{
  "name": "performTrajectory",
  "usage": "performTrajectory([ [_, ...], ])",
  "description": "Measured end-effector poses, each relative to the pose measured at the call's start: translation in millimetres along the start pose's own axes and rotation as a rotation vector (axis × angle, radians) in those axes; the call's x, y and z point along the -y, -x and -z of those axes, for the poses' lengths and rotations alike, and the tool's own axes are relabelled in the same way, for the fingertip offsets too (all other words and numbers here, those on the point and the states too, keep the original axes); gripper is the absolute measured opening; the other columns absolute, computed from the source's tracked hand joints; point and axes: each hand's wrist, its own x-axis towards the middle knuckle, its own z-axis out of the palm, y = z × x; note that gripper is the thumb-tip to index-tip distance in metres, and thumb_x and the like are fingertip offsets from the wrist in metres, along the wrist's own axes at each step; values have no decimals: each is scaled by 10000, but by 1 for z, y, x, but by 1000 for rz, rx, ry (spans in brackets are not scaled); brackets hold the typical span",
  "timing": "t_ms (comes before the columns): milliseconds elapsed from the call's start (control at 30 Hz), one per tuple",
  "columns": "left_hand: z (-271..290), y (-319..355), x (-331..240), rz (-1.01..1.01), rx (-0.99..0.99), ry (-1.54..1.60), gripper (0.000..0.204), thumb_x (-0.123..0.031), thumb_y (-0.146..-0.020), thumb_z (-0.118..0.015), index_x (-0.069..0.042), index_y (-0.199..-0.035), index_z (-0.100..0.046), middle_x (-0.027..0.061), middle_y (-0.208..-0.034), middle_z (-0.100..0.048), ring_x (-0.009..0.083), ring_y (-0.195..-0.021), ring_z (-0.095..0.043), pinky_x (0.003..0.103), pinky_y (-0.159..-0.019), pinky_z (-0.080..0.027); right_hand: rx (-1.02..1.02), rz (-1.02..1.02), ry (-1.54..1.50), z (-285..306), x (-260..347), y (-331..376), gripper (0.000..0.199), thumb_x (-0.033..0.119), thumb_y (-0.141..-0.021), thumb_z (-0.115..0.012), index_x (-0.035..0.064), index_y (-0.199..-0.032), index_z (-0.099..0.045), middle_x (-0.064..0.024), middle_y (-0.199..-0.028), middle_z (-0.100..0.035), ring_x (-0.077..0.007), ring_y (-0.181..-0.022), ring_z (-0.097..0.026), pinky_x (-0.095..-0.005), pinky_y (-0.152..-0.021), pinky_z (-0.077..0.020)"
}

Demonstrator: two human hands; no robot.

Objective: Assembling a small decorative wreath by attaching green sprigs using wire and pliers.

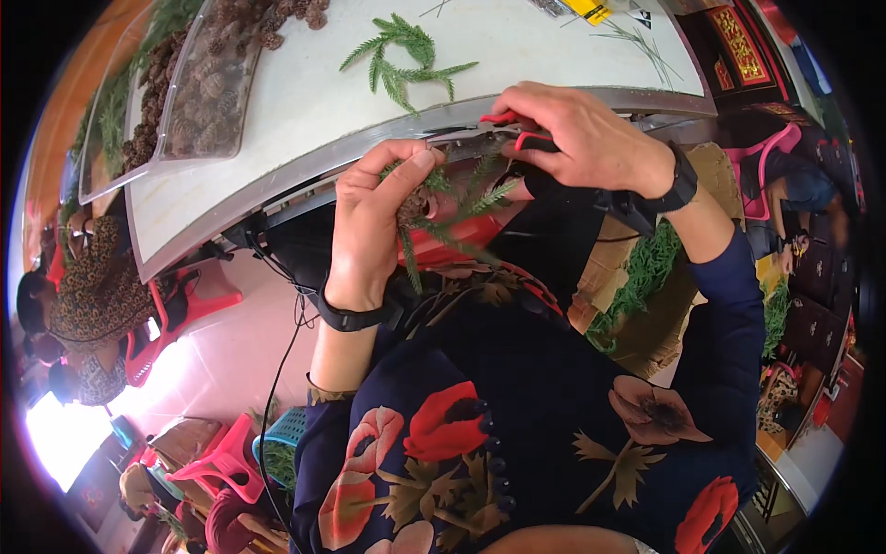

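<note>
Near the centre, the left hand pinches a green sprig with a brown cone, the right hand grips a red-handled tool; upper centre, a leafy green ring lies on the white surface

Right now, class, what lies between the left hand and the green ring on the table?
Between the left hand and green ring, the head view shows the table's grey edge and some white tabletop.

Table, with contents and surroundings.
On its left end: tray, pine cones inside.
On its middle: sprig ring.
On its right end: wires.
Along its near edge: left hand with sprig, right hand with hand tool.
Off its near right corner: carton, greenery inside.
</note>
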Motion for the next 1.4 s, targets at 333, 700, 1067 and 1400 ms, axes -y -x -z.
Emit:
performTrajectory([
  [333, 23, -5, 8, 268, 325, 431, 139, -138, -903, -609, -47, -1004, -633, 39, -901, -630, 96, -845, -578, 241, -722, -492, -55, 304, -124, -1, -15, -15, 430, 76, -711, -740, 51, -1092, -542, -90, -968, -565, -282, -867, -574, -358, -736, -477],
  [700, 11, -2, -3, 172, 193, 262, 117, -94, -895, -623, -22, -985, -645, 59, -872, -650, 120, -719, -605, 234, -663, -482, 102, 91, -68, 4, -4, -10, 283, 138, -772, -714, 22, -987, -572, -116, -820, -614, -311, -754, -613, -375, -669, -486],
  [1067, 6, -4, 1, 98, 14, 144, 83, -65, -904, -604, -11, -957, -638, 52, -886, -662, 121, -718, -621, 233, -616, -492, 117, -201, -263, -11, -5, 3, 346, 136, -790, -727, -5, -1035, -529, -149, -864, -593, -341, -778, -574, -384, -697, -461],
  [1400, 22, -4, 11, 313, 302, 450, 128, -57, -888, -602, -27, -1011, -619, 60, -918, -651, 96, -845, -610, 183, -695, -483, -68, 302, -71, -5, -10, -14, 383, 109, -693, -737, 60, -1019, -541, -103, -931, -586, -325, -845, -589, -392, -684, -472],
])
